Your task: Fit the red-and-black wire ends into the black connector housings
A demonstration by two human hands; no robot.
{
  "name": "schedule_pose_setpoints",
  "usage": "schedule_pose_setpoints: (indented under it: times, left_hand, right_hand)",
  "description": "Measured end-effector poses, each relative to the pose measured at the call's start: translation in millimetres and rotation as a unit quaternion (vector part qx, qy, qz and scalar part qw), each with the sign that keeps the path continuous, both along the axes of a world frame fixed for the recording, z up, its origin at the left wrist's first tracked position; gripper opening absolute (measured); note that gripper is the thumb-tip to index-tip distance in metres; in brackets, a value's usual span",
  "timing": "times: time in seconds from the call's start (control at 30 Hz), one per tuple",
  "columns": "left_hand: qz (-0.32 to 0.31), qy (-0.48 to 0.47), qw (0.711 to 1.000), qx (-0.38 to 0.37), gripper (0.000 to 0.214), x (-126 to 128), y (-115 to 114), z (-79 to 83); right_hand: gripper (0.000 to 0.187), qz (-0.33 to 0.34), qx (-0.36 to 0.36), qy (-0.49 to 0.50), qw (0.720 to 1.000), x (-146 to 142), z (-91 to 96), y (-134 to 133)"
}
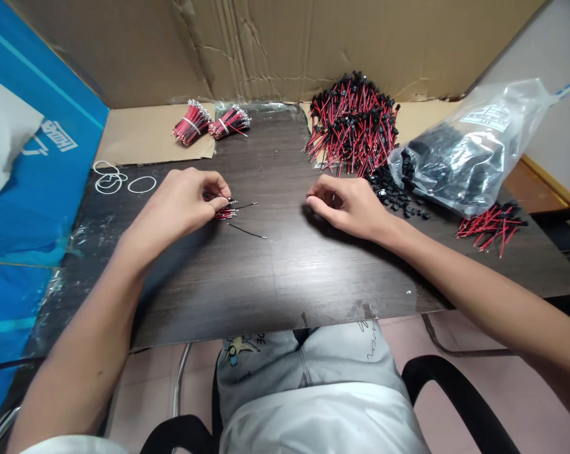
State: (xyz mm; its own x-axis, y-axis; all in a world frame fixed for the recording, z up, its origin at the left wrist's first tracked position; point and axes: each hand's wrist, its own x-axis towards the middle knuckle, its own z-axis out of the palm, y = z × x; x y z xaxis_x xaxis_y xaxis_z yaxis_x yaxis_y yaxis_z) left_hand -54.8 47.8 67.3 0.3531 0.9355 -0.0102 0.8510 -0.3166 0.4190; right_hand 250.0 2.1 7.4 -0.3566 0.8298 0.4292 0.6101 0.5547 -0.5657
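My left hand (183,198) is closed in a pinch at the left of the table. A short black wire (246,205) sticks out to the right from its fingertips. Beneath those fingers lie several red wires (226,214), partly hidden by the hand. Another loose black wire (247,231) rests on the tabletop just in front. My right hand (348,203) hovers over the table with thumb and forefinger pressed together; what they hold, if anything, is too small to see. Small black connector housings (398,195) are scattered beside its knuckles.
Two banded bundles of red and black wires (190,125) lie at the back left. White rubber bands (142,184) are on the left. A large heap of wired connectors (354,123) is behind my right hand. Farther right are a clear plastic bag (474,157) and more red wires (488,226).
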Motion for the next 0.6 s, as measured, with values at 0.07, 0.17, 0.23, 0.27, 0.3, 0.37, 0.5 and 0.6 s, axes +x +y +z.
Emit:
schedule_pose_setpoints:
  times: [0.07, 0.17, 0.23, 0.27, 0.3, 0.37, 0.5, 0.6]
  left_hand:
    - [-0.003, -0.024, 1.0, 0.013, 0.007, 1, -4, 2.9]
    - [-0.017, -0.132, 0.991, -0.02, 0.007, 7, -10, 4.9]
    - [-0.021, -0.214, 0.974, -0.074, 0.011, 13, -15, 3.8]
    - [-0.019, -0.246, 0.963, -0.104, 0.014, 17, -17, 2.6]
    - [-0.02, -0.275, 0.952, -0.129, 0.017, 21, -20, 1.1]
    - [-0.029, -0.319, 0.932, -0.172, 0.018, 28, -23, -2.9]
    - [-0.052, -0.364, 0.902, -0.226, 0.021, 38, -27, -12.9]
    - [-0.063, -0.378, 0.889, -0.25, 0.025, 42, -29, -19.8]
  right_hand:
    - [0.016, 0.001, -0.049, 0.068, 0.996, -4, 0.8, -2]
    - [0.017, 0.033, -0.187, 0.241, 0.952, -14, -0.1, -6]
    - [0.021, 0.069, -0.265, 0.333, 0.902, -22, -1.7, -10]
    - [0.022, 0.086, -0.291, 0.357, 0.883, -26, -2.6, -12]
    - [0.024, 0.101, -0.31, 0.37, 0.87, -30, -3.5, -14]
    - [0.024, 0.126, -0.335, 0.374, 0.855, -36, -5.3, -18]
    - [0.025, 0.149, -0.351, 0.371, 0.847, -39, -7.9, -20]
    - [0.027, 0.152, -0.359, 0.376, 0.84, -39, -9.3, -19]
